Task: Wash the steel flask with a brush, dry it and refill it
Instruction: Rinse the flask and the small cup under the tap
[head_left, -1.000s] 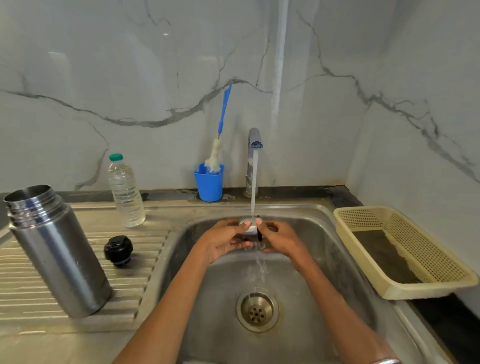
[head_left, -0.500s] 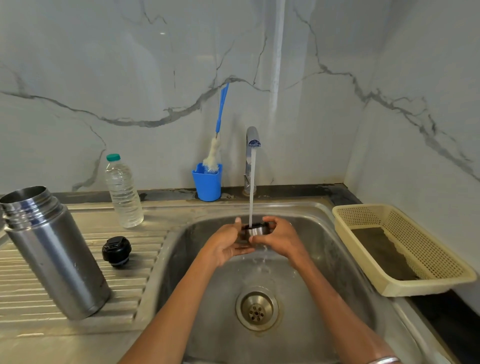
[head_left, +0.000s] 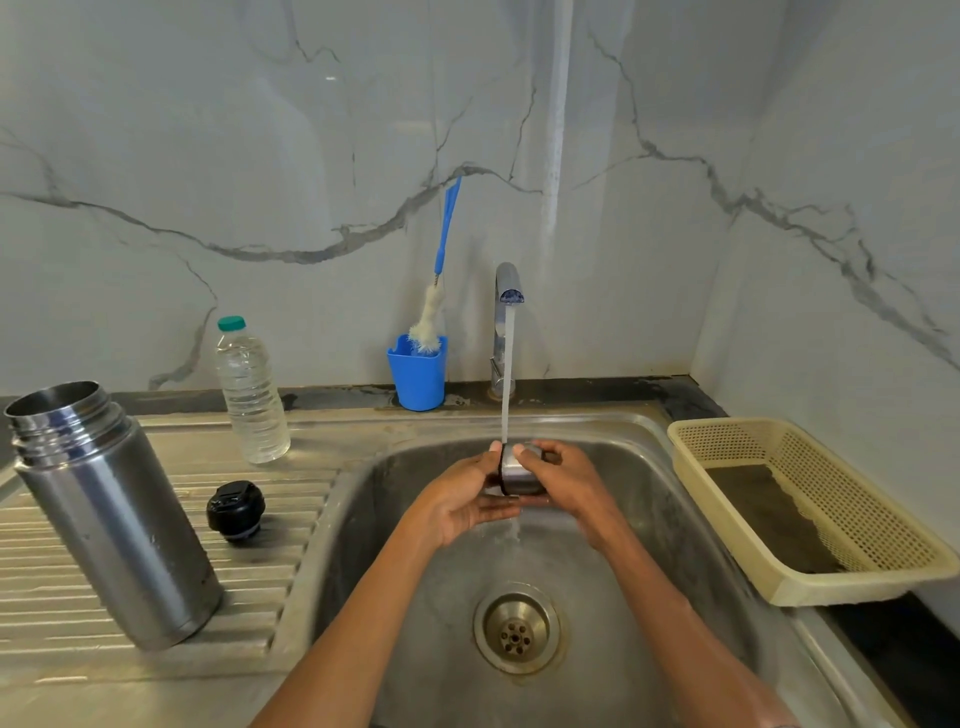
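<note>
Both hands, left (head_left: 462, 501) and right (head_left: 563, 480), have fingers wrapped round the steel cup (head_left: 519, 473) under the tap water (head_left: 506, 374) to rinse it. The flask (head_left: 111, 512) waits open on the table.

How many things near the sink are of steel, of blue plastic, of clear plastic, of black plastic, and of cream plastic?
Steel: 3, the flask, the cap held by both hands, the tap
Blue plastic: 2, the cup, the brush handle
Clear plastic: 1, the water bottle
Black plastic: 1, the stopper
Cream plastic: 1, the basket
Total: 8
</note>
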